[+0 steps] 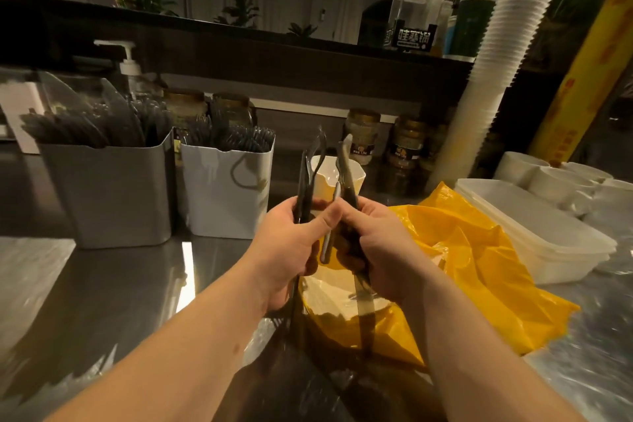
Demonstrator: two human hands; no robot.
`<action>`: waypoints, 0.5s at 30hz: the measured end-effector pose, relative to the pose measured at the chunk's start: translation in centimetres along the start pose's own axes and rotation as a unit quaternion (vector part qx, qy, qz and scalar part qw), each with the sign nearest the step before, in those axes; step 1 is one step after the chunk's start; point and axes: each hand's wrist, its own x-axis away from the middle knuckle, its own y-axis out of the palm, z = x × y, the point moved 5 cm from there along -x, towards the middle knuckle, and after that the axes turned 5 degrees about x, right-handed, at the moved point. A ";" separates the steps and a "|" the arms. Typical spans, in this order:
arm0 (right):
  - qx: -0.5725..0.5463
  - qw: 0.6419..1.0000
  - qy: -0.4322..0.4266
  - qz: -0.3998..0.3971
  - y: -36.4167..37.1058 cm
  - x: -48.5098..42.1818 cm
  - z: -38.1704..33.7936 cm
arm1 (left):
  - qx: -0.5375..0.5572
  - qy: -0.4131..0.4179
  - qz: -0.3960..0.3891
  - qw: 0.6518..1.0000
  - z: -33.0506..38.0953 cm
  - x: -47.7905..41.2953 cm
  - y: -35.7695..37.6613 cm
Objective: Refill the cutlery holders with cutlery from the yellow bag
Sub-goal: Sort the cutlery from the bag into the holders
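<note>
**Now: left hand (pixel 291 243) and right hand (pixel 380 250) both gripping cutlery**

Here we are, centre frame, hands raised side by side above the counter and nearly touching at the knuckles. The left hand is curled tight round a bundle of dark translucent plastic cutlery (pixel 310 175), handles down, tips pointing up. The right hand wraps its fingers round a second dark plastic bundle (pixel 346 164), also upright. It is too blurred to sort forks from knives in either fist.

Just below and to the right of the hands, the crumpled yellow plastic bag (pixel 479 260) lies open on the shiny stainless steel counter (pixel 102 284), with a pale lining showing at its mouth.

Back left stands the grey rectangular plastic holder (pixel 109 202), crammed with dark cutlery. Right beside it is the white rectangular holder (pixel 229 202), packed with forks, tines up. Directly behind the hands sits a small cream cup-shaped holder (pixel 342 178), its inside mostly hidden.

Over on the right are stacked white plastic tubs (pixel 534 233) and a tall leaning stack of white paper cups (pixel 496 62).
</note>
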 end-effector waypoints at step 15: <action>-0.264 0.962 0.048 -0.042 -0.3 -0.2 -0.2 | 0.072 0.014 0.028 0.997 -0.1 -0.5 -0.8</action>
